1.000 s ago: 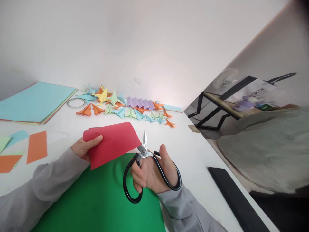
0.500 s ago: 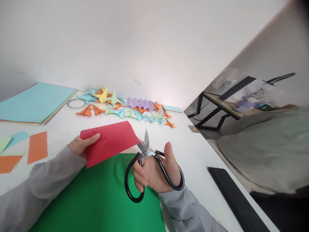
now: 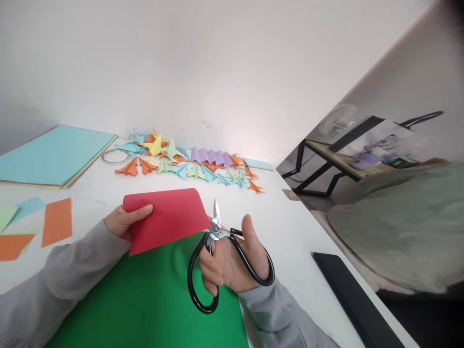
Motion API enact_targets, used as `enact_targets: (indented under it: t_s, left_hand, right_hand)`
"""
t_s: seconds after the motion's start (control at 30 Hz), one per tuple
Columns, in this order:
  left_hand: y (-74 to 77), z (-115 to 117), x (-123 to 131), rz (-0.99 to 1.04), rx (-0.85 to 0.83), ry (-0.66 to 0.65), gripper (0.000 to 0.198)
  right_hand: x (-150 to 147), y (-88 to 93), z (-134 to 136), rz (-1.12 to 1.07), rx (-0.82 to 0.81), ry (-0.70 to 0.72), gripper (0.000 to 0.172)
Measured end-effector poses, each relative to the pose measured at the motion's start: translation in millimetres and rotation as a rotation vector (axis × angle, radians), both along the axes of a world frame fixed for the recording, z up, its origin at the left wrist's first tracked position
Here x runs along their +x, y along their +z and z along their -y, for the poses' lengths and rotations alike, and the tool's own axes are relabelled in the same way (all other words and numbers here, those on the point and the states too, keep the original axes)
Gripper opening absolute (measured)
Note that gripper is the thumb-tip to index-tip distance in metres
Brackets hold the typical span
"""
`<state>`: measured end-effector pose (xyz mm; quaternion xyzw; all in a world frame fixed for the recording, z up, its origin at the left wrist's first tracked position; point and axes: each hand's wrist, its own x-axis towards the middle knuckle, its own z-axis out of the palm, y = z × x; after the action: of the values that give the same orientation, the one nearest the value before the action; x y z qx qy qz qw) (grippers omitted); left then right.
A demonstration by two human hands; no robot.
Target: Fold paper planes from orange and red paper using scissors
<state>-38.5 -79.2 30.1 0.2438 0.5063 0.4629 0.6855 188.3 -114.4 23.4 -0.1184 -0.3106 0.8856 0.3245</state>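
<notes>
Plain red sheet of paper (image 3: 166, 220). The scissors (image 3: 215, 231) have silver blades and glossy black handles. The large sheet (image 3: 155, 299) below is solid green, and both sleeves (image 3: 81, 266) are plain light grey. The tabletop (image 3: 275, 217) and the wall (image 3: 217, 72) are white. The paper stack (image 3: 60, 154) is light blue on top, with red, yellow and green along its edges. Loose paper pieces (image 3: 57, 222) are orange, light blue and pale green. Small folded paper planes (image 3: 154, 146) mix orange, yellow, pale green and light blue; the pleated paper (image 3: 210, 156) is lilac. The long bar (image 3: 357, 299) is black. The bunched cloth (image 3: 391, 222) is grey-green.
</notes>
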Motion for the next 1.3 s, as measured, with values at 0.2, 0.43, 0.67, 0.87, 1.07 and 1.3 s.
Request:
enact_targets:
  t_s: [0.2, 0.43, 0.67, 0.87, 1.07, 1.3]
  left_hand:
    - [0.4, -1, -2, 0.006, 0.006, 0.028, 0.015]
    - [-0.9, -6, -6, -0.023, 0.016, 0.046, 0.018]
    - [-8.3, -11, -8, -0.101, 0.095, 0.042, 0.03]
    - [-9.6, -9, -10, -0.205, 0.186, -0.028, 0.035]
    - [-7.7, -5, -9, -0.195, 0.276, -0.039, 0.037]
    - [-14.7, 0, -7, -0.089, 0.351, -0.143, 0.04]
  right_hand:
    - [1, 3.6, 0, 0.036, 0.03, -0.084, 0.079]
    - [9, 9.4, -8, 0.286, 0.146, -0.398, 0.075]
    - [21, -21.0, -21, 1.566, 1.05, -1.105, 0.041]
    - [43, -42.8, -51, 2.043, 0.824, -0.926, 0.038]
    - [44, -41.9, -54, 2.221, 0.694, -0.83, 0.049]
    - [34, -40.9, -47, 1.861, 0.899, -1.122, 0.035]
